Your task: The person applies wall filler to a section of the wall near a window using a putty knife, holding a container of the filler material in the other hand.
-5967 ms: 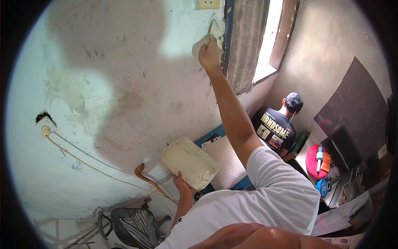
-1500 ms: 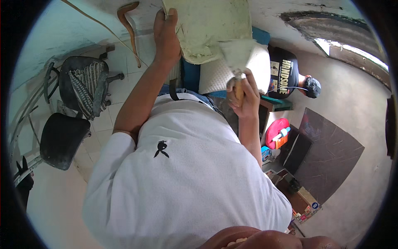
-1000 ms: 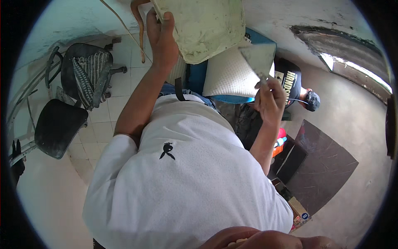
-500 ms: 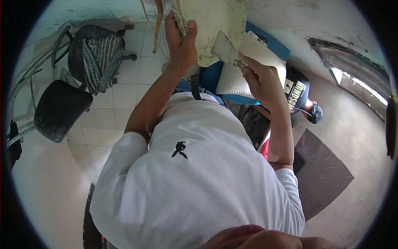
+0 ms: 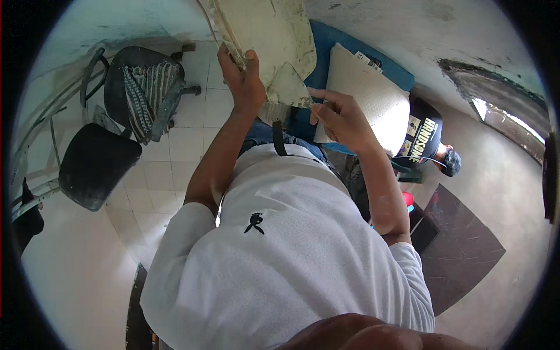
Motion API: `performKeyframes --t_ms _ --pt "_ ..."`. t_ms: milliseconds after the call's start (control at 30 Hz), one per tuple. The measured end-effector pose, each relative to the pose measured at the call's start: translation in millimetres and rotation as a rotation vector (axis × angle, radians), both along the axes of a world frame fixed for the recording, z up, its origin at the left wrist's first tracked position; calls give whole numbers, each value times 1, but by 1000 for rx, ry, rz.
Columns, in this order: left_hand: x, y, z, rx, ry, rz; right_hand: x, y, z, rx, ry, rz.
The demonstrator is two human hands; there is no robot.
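My left hand (image 5: 244,81) is closed round the near left edge of a pale yellowish board (image 5: 265,29), thumb and fingers on its rim. A thin, uneven whitish coat covers the board. My right hand (image 5: 348,121) grips a putty knife (image 5: 289,85) by its handle, with the index finger stretched forward along it. The knife's wide blade, smeared with pale paste, lies over the board's near end. Whether the blade presses on the board or hovers just above it, I cannot tell.
A white textured cushion (image 5: 367,96) lies on a blue surface (image 5: 326,44) at my right. Beyond it is another person (image 5: 429,131) in a black shirt. A dark chair (image 5: 105,166) with a striped cloth (image 5: 149,93) stands at left. A brown panel (image 5: 461,251) is at lower right.
The board and my left hand have shifted left and slightly down in the picture. My right hand has brought the putty knife left and down, and the blade now lies at the board's near end.
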State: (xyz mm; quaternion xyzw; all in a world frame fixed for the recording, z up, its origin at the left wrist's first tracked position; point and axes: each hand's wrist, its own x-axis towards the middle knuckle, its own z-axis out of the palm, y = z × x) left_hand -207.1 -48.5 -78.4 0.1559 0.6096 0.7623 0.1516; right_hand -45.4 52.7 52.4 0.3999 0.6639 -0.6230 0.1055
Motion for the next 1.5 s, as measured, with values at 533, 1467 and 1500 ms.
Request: performKeyframes --t_ms 533,1467,1500 --pt "3 19 8 191 -75 -174 27 -11 -14 555 107 61" --pt "46 41 -17 85 -280 -287 146 56 -7 -418 986 -746" --pt "45 41 -15 115 -250 -310 144 64 2 -388 1027 -738"
